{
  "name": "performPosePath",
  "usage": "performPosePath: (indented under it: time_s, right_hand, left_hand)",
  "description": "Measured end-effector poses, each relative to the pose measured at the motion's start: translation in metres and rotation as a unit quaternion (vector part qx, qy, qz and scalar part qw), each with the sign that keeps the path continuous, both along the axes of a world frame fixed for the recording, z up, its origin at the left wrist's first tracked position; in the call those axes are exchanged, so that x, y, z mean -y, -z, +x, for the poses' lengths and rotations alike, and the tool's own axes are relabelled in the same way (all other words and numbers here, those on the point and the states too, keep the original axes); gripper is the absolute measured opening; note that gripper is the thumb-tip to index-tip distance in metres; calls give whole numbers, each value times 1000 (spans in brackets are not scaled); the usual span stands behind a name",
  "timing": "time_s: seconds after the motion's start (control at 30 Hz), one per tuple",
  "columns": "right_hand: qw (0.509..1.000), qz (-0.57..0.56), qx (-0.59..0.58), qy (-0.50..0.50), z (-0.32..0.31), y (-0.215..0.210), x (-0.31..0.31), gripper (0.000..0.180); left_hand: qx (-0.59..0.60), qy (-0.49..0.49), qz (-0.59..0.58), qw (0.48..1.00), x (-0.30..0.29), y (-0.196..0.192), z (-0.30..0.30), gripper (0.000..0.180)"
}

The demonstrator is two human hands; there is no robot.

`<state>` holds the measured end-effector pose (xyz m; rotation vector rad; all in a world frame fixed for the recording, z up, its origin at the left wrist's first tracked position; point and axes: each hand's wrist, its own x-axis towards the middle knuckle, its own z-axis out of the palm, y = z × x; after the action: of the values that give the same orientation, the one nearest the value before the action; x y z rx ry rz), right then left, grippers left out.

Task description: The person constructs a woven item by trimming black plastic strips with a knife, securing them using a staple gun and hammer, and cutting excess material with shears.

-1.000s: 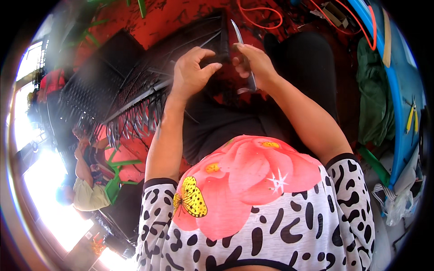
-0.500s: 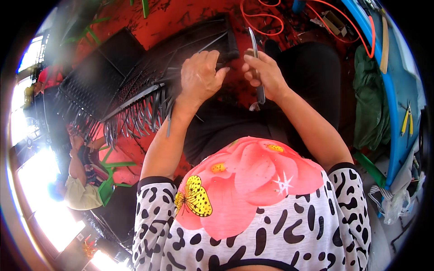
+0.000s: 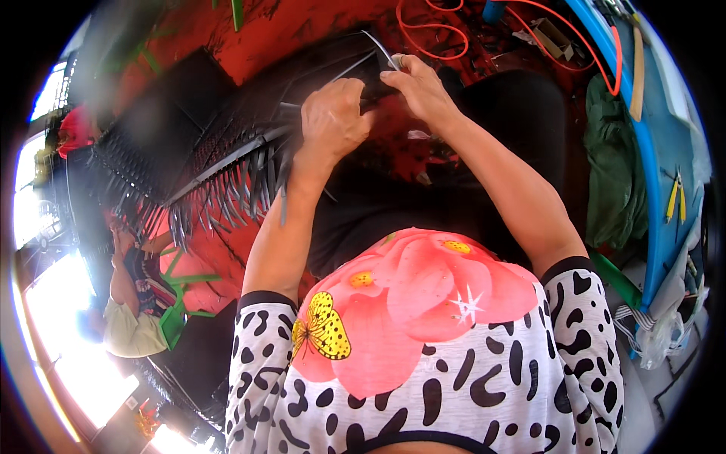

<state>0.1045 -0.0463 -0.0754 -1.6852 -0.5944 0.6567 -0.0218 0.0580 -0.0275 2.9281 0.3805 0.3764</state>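
Observation:
A black woven piece point(image 3: 261, 91) with a fringe of loose flat strips point(image 3: 227, 185) lies ahead of me, to the left. My left hand point(image 3: 333, 117) is over its right part, back up and fingers curled round black strips; the fingertips are hidden. A straight strip slants up and right from behind these knuckles. To the right, my right hand point(image 3: 420, 87) pinches a thin, shiny, slightly curved strip-like thing point(image 3: 380, 47), which points up and left over the woven piece's far right corner. Whether it is a blade or plastic is unclear.
Scraps litter the red floor point(image 3: 265, 38), with an orange hose point(image 3: 454, 53) and a small carton point(image 3: 556, 39). At right stand a blue-edged surface with yellow-handled pliers point(image 3: 675, 198) and a green cloth point(image 3: 616, 174). A co-worker point(image 3: 132, 318) sits at left by a green stool point(image 3: 175, 318).
My right hand has moved up and left, nearer the woven piece, and the shiny thing has tilted from nearly upright to leaning left. My left hand stays nearly in place.

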Motion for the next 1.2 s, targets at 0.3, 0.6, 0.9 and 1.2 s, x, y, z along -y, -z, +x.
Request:
performPosePath:
  time_s: [0.3,0.6,0.9,1.2]
  right_hand:
    - [976,83,179,-97,11,10,20,47]
    - [936,-23,225,-270,15,-12,8,35]
    - [996,32,55,-62,69,-31,-15,37]
    - [995,6,96,-15,104,-40,-32,37]
  left_hand:
    - [-173,14,-13,985,-2,-18,-9,20]
    - [-290,123,-89,945,-15,-90,15,15]
    - [-13,153,138,979,-51,-121,87,34]
    - [200,256,243,914,-22,-150,96,32]
